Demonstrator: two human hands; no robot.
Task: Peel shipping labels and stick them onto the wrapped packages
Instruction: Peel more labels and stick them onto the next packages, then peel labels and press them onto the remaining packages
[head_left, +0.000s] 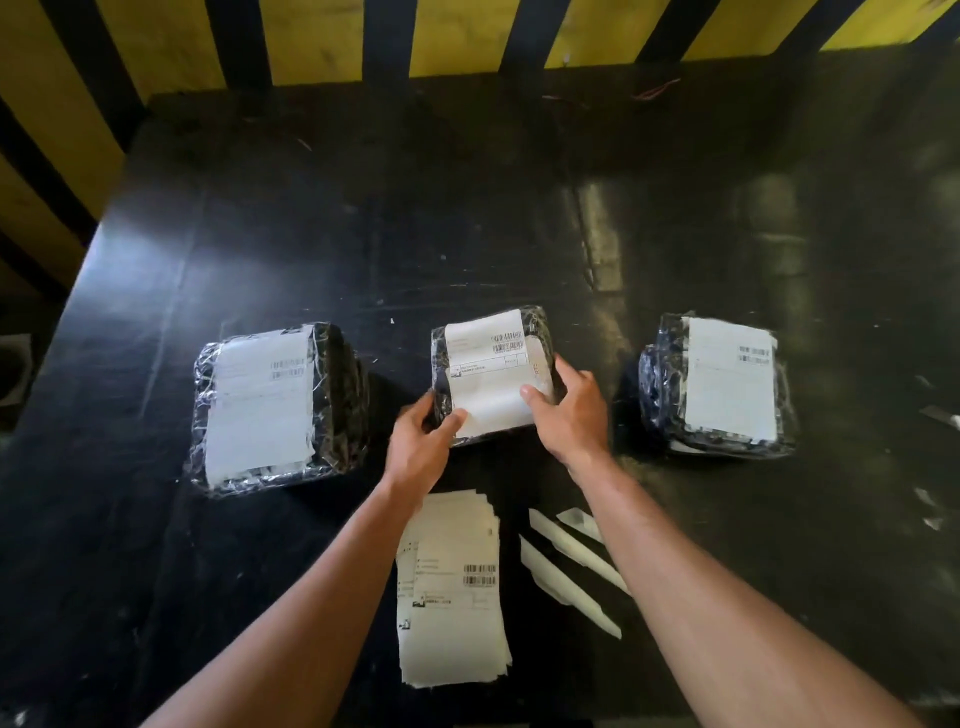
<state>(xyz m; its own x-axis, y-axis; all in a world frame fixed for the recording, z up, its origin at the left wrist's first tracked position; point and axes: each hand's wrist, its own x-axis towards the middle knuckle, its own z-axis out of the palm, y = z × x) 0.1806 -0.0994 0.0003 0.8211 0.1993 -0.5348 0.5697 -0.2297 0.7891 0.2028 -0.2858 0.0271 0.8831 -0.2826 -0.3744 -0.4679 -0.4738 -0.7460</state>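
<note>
Both hands, left (422, 441) and right (569, 410), grip the middle package (493, 338), thumbs pressing its label (491, 384).

The broad black table (311, 234) has a smooth, semi-glossy top, scuffed and streaked with glare. Three dark packages in crinkled clear plastic film (340, 395) glint shinily. Their white paper labels (260, 405) look matt and flat, like the loose stack of white paper label sheets (452, 613) and the curled white backing strips (566, 577).
</note>
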